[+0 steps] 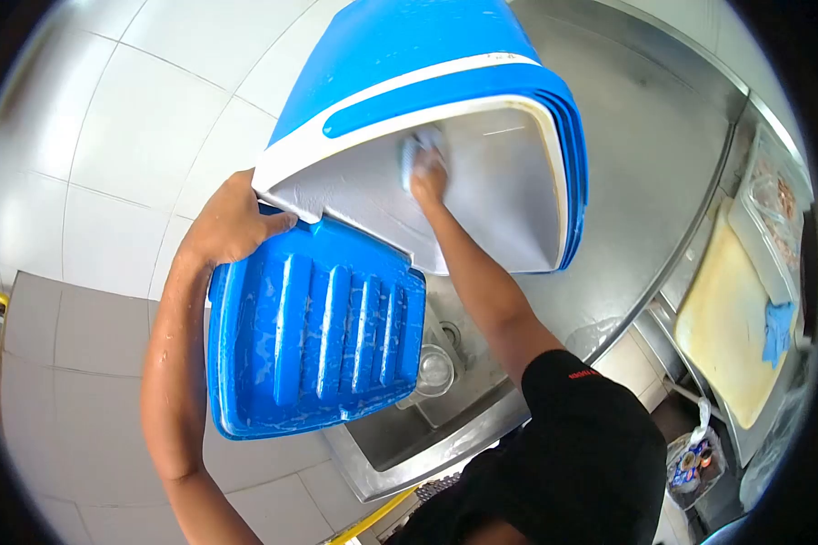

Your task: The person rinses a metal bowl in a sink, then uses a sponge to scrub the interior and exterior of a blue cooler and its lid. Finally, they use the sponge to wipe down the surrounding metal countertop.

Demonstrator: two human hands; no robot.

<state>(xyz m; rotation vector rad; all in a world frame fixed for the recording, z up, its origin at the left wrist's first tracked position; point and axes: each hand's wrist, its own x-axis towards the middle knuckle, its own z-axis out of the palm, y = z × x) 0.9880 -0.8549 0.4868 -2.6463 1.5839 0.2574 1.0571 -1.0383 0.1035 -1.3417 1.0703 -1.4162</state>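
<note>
A blue cooler box (409,50) with a white inner lining lies tipped on its side, its mouth facing me. Its wet blue lid (327,327) hangs below the mouth, ribbed face toward me. My left hand (232,218) is closed at the corner where rim and lid meet; the thumb lies along the lid's edge and the other fingers are mostly hidden. My right hand (429,177) reaches inside the cooler, slightly blurred, closed on a pale cloth (420,145) that is against the inner wall.
A steel counter (650,136) stretches behind and right of the cooler. Under the lid is a steel sink (395,440) with a clear round container (434,371). At right stand a cutting board (732,318), a blue cloth (777,331), a food tub (773,213) and a bin (695,468).
</note>
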